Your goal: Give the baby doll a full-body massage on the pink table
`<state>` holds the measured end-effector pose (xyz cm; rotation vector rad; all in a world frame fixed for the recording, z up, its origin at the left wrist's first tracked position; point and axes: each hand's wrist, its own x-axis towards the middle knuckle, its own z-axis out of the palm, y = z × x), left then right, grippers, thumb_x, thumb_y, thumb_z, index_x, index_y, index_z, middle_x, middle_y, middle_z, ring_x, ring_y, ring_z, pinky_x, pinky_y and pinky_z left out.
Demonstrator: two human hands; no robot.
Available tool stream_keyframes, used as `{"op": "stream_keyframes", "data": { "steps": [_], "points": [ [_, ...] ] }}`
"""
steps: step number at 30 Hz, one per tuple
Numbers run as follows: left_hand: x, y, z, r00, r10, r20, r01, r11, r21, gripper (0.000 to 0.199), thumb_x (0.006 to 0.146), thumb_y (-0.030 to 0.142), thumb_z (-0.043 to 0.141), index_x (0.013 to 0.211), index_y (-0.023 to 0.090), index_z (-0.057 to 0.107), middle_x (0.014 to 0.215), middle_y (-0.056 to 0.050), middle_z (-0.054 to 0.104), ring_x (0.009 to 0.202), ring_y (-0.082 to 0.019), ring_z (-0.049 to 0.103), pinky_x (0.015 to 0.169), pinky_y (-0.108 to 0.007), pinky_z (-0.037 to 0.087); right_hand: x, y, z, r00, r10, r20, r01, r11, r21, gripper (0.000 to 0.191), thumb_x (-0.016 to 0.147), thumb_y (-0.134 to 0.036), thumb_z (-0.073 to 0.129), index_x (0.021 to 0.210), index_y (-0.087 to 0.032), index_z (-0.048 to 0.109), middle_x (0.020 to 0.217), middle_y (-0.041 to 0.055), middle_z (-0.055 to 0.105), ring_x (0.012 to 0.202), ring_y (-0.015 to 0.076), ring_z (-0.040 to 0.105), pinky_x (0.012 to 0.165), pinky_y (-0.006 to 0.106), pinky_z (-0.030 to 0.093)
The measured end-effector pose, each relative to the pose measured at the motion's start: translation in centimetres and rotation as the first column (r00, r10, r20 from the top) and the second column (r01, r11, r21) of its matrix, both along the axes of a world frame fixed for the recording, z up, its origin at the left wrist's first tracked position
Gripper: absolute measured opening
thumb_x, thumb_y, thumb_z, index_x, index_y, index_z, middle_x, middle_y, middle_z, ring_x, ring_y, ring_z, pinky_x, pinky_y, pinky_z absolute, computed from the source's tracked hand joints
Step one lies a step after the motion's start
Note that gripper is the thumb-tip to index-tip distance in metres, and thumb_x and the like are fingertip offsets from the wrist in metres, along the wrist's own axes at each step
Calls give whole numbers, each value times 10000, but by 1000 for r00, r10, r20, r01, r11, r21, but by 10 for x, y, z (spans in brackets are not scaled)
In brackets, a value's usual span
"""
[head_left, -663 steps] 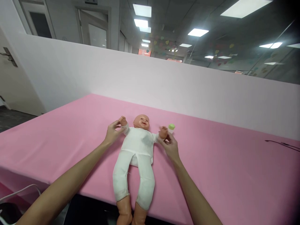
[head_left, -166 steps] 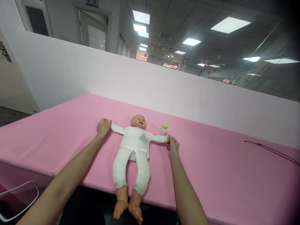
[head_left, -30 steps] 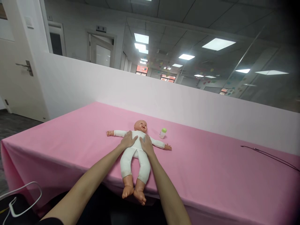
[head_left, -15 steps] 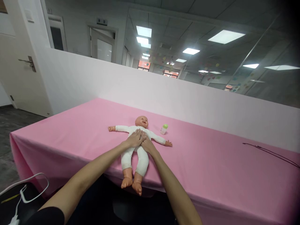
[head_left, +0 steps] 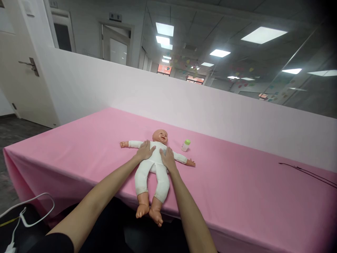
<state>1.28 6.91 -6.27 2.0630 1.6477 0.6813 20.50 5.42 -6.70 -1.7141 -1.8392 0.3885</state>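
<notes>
A baby doll (head_left: 155,158) with a white cloth body lies on its back, head away from me and feet at the table's front edge. My left hand (head_left: 145,150) rests flat on the left side of its chest, by the armpit, fingers stretched out. On the other side of the chest lies my right hand (head_left: 167,157), also flat, with its thumb apart from the fingers. The doll's white front shows between the two hands. Beyond the doll's arm on the right stands a small bottle (head_left: 185,145) with a green cap; neither hand touches it.
A pink cloth (head_left: 237,182) covers the table, which stands against a low white wall (head_left: 210,109) with glass above. A thin black cable (head_left: 305,170) lies at the right. White cords (head_left: 39,211) rest on a dark surface at the lower left, and a door (head_left: 23,66) stands beyond.
My hands were together at the middle of the doll's chest. They have moved apart, the left one to the left and the right one to the right, baring the chest's middle.
</notes>
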Motion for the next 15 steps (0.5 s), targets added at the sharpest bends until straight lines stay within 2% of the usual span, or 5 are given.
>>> {"op": "stream_keyframes", "data": {
  "steps": [4, 8, 10, 12, 15],
  "points": [
    [-25, -10, -10, 999, -33, -29, 33, 999, 21, 885, 1023, 622, 240, 1610, -41, 233, 1712, -266, 171, 1615, -347, 118, 1301, -453, 85, 9, -28, 0, 989, 107, 101, -109, 994, 16, 826, 1043, -578, 329, 1616, 15, 288, 1700, 254, 252, 1605, 343, 205, 1308, 488, 148],
    [-33, -24, -2, 987, -154, 35, 156, 987, -35, 910, 1002, 703, 335, 1651, 71, 245, 1720, -183, 218, 1608, -332, 169, 1282, -410, 210, 14, -55, 10, 961, 238, 142, -235, 971, -38, 808, 1052, -601, 289, 1650, -58, 281, 1729, 173, 211, 1617, 294, 181, 1316, 457, 144],
    [-26, -32, 7, 975, -210, 69, 215, 973, -79, 1005, 952, 792, 385, 1673, 112, 216, 1736, -168, 149, 1609, -359, 134, 1276, -440, 235, 10, -57, 18, 949, 277, 152, -269, 961, -69, 815, 1050, -595, 304, 1654, -49, 272, 1729, 179, 203, 1618, 301, 173, 1314, 459, 151],
    [-12, -37, 14, 974, -218, 63, 223, 971, -90, 1111, 911, 860, 371, 1681, 84, 171, 1738, -192, 25, 1609, -389, 29, 1285, -505, 185, 3, -52, 24, 935, 316, 162, -307, 949, -75, 800, 1049, -554, 323, 1657, -39, 255, 1727, 187, 198, 1618, 308, 169, 1312, 468, 160],
    [10, -36, 19, 966, -256, 18, 256, 967, -6, 1084, 945, 839, 259, 1671, 39, 176, 1734, -208, -12, 1610, -358, -60, 1303, -509, 77, -9, -35, 24, 907, 383, 174, -382, 923, -41, 730, 1039, -449, 339, 1672, -98, 247, 1737, 137, 203, 1622, 281, 158, 1313, 471, 159]
  ]
}}
